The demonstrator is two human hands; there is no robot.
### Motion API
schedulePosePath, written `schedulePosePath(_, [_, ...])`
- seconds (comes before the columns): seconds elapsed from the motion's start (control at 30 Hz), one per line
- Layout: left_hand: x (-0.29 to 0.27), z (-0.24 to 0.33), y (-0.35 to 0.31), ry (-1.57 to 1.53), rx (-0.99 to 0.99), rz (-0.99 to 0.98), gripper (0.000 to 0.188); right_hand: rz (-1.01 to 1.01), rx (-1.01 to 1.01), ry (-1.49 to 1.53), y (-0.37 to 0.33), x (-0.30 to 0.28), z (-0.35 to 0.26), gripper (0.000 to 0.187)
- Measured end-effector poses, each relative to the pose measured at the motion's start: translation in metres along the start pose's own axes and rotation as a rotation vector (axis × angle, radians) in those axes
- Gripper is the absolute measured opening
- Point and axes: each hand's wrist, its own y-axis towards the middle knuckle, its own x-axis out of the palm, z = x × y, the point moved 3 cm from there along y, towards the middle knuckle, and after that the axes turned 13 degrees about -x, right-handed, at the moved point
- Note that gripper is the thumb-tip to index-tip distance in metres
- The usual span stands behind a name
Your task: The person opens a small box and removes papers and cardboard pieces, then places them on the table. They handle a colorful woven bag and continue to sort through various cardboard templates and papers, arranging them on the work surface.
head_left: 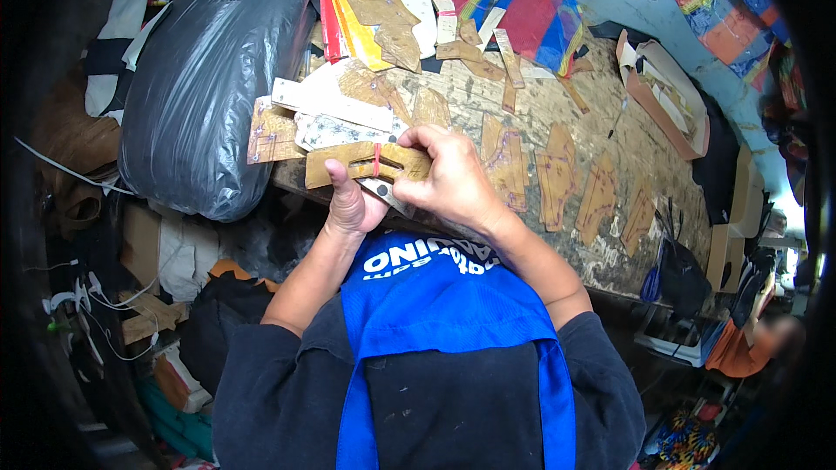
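Both my hands hold a curved brown pattern piece (324,166) with long slots and a red band (377,159) wrapped round its middle. My left hand (350,207) supports it from below, thumb up against its front edge and fingers mostly hidden under it. At the other end, my right hand (453,176) pinches the piece between thumb and fingers. A pale piece with a dark round spot (383,192) shows beneath it, partly covered by my hands. Just beyond lie a white strip (335,104), a speckled white sheet (335,132) and a marked brown piece (273,132).
Several brown pattern pieces (556,176) lie across the worn wooden table (644,135). A large black plastic-wrapped bundle (213,87) stands at left. Red and yellow envelopes (329,13), a striped cloth (531,9) and an open carton (653,96) are at the back.
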Motion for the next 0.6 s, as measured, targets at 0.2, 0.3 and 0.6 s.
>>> schedulePosePath(0.2, [-0.011, -0.002, -0.003, -0.021, -0.077, -0.069, 0.095, 0.242, 0.328, 0.889, 0.008, 0.002, 0.043, 0.025])
schedulePosePath(0.3, [-0.020, -0.003, -0.003, -0.149, -0.182, -0.069, 0.069, 0.363, 0.373, 0.954, 0.028, -0.004, 0.082, 0.026])
schedulePosePath(0.6, [-0.031, 0.012, -0.011, -0.151, -0.163, -0.044, 0.064, 0.326, 0.495, 0.635, 0.097, 0.053, 0.161, 0.037])
